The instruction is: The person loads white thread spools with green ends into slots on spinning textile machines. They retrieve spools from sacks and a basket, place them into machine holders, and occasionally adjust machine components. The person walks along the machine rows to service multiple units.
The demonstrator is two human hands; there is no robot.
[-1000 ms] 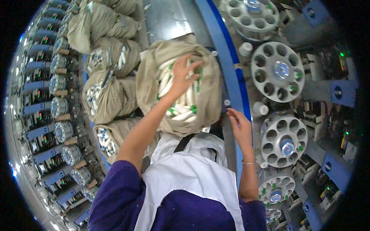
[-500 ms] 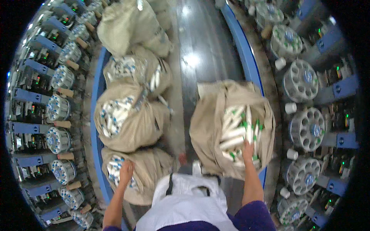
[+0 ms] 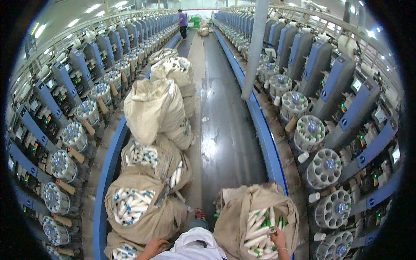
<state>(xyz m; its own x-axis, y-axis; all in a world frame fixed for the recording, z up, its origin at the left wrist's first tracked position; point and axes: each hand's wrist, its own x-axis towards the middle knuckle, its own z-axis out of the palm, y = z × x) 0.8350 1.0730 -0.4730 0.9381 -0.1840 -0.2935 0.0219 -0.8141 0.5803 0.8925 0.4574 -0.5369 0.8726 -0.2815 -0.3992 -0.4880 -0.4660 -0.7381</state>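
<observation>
Long rows of blue winding machines [image 3: 346, 108] now line both sides of a dark aisle floor [image 3: 225, 125], since the view has lifted from straight down to far along it. At the near edge, the right hand [image 3: 277, 236] has dropped into the open sack of white bobbins [image 3: 260, 225], fingers curled on one. The left hand [image 3: 156, 248] has left that sack and rests on the near-left sack [image 3: 138, 208]; I cannot tell its grip. A person [image 3: 183, 24] stands far off.

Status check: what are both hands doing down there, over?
Right hand in sack of bobbins. Left hand on left sack. Grip unclear. Aisle ahead.
</observation>
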